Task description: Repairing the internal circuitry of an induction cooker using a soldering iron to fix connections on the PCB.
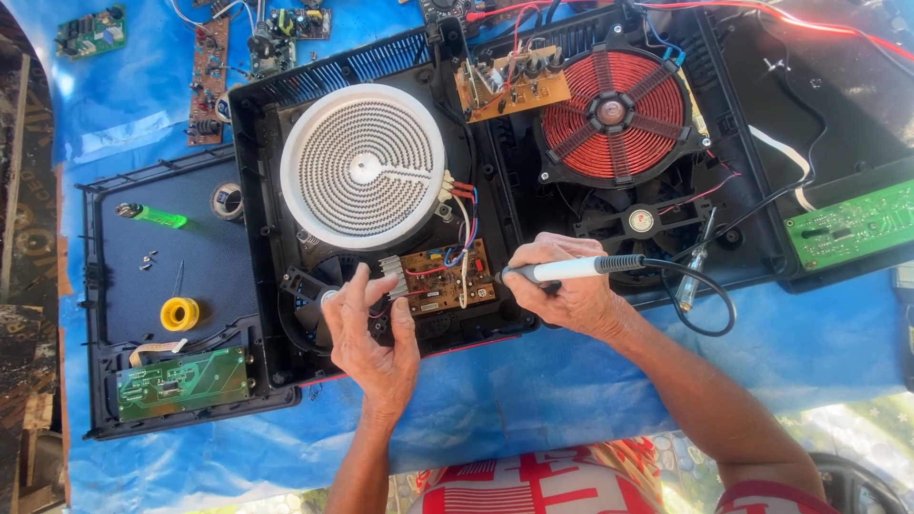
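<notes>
A small brown circuit board point(440, 278) with a finned metal heat sink point(392, 277) sits low in the centre of the frame, inside the opened black housing point(257, 238) of a two-burner cooktop, just below the white coiled heating element point(363, 167). The person's right hand point(571, 290) has its fingers wrapped around a soldering iron point(571, 269), the tip pointing left at the board's right edge; the left hand point(371, 333) rests at the heat sink, fingers loosely spread, the tips touching the fins. Red, blue and white wires point(464, 228) run from the element to the board, close to the iron's tip, and a hot tip straying there could scorch their insulation or bridge neighbouring joints. The left fingers, so near the work, risk a burn should the board shift. The iron's black cord point(705, 314) loops across the housing's edge at centre right and could snag. At upper right lies the red copper induction coil point(614, 114); a yellow solder reel point(179, 313) and green circuit board point(181, 383) lie lower left on the blue-covered surface point(533, 390).
</notes>
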